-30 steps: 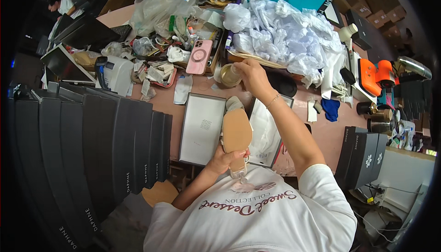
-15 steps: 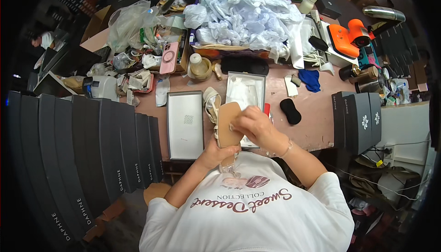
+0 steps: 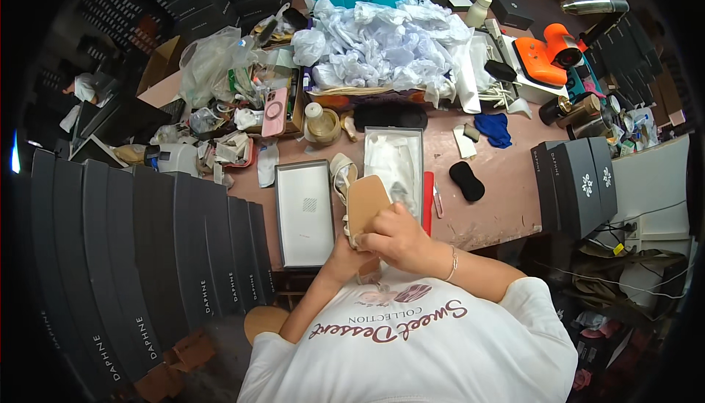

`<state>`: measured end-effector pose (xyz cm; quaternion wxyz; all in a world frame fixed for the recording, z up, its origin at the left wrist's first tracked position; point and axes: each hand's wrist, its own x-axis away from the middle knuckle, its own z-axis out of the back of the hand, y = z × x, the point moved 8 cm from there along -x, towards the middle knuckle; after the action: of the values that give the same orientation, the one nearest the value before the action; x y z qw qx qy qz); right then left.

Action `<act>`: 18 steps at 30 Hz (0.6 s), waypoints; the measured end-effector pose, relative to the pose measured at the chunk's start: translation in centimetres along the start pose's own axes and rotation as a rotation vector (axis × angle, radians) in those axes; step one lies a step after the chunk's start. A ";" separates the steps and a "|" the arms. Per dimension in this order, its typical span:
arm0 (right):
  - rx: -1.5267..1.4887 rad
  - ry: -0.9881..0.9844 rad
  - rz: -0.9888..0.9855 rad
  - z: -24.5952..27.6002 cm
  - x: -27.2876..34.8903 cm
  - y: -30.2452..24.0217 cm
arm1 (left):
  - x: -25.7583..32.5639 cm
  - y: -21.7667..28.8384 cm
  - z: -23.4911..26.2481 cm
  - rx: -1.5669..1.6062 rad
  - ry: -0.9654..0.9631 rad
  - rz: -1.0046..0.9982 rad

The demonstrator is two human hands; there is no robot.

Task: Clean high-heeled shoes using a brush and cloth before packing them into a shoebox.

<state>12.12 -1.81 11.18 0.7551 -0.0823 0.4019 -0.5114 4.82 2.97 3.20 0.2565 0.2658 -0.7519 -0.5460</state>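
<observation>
Gripping with the left hand (image 3: 344, 260), at the centre of the frame, a pale sandal (image 3: 369, 204), tan sole upward, with the same hold as half a second ago. Past its left edge, a second strappy sandal (image 3: 342, 170). Curling the right hand (image 3: 400, 238) against the lower part of the sole, farther down than half a second ago and well away from the yellowish jar (image 3: 321, 128) reached a second ago; cannot tell about anything pinched in it.

At far left, a row of dark grey shoe boxes (image 3: 147, 256). At upper left of centre, a carton (image 3: 295, 113) of small odds and ends, with a pink phone (image 3: 275, 111) propped at its front. On the table (image 3: 477, 227), just left of the sandals, a grey-edged box half (image 3: 302, 227), white inside with a small hatched patch. Above, at the jar, a white-capped bottle (image 3: 313, 110); cannot tell whether in it or behind. At upper centre, a wide box (image 3: 352, 99) heaped with crumpled white paper (image 3: 389, 47). Below, an open shoe box (image 3: 422, 149) holding white tissue (image 3: 389, 157). At right, more closed boxes (image 3: 580, 182).
</observation>
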 end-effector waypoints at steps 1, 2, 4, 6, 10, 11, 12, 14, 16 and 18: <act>0.052 0.040 -0.051 0.7 -0.6 1.3 | 0.2 -1.2 -0.2 0.058 -0.087 0.098; 0.104 0.079 -0.102 1.6 -1.9 3.7 | 0.5 -2.6 -0.3 0.116 -0.175 0.195; 0.126 0.164 -0.176 1.7 -3.5 6.4 | 0.4 -4.0 -0.2 0.166 -0.243 0.326; 0.069 0.055 -0.027 0.6 -2.6 1.9 | -0.2 -2.0 0.2 -0.088 -0.160 0.044; 0.078 0.113 -0.115 1.2 -3.2 5.3 | 0.4 -2.6 -0.6 0.115 -0.186 0.242; 0.096 0.167 -0.208 1.9 -3.5 7.1 | 0.4 -3.3 -0.7 0.138 -0.235 0.267; 0.130 0.124 -0.194 1.8 -3.6 5.4 | 0.5 -2.4 -0.5 0.140 -0.160 0.243; 0.080 0.035 -0.025 0.1 -2.3 1.2 | -0.4 0.3 -0.1 -0.203 -0.081 -0.058; 0.140 0.027 -0.011 0.4 -2.3 1.3 | 0.0 -1.1 -0.2 -0.057 -0.131 0.051; 0.185 0.168 -0.158 1.9 -4.1 6.4 | 0.0 -2.3 -0.6 0.154 -0.218 0.234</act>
<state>17.34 4.10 11.16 0.6806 -0.0007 0.4072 -0.6090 5.47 1.92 1.12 0.2139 0.1345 -0.8407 -0.4789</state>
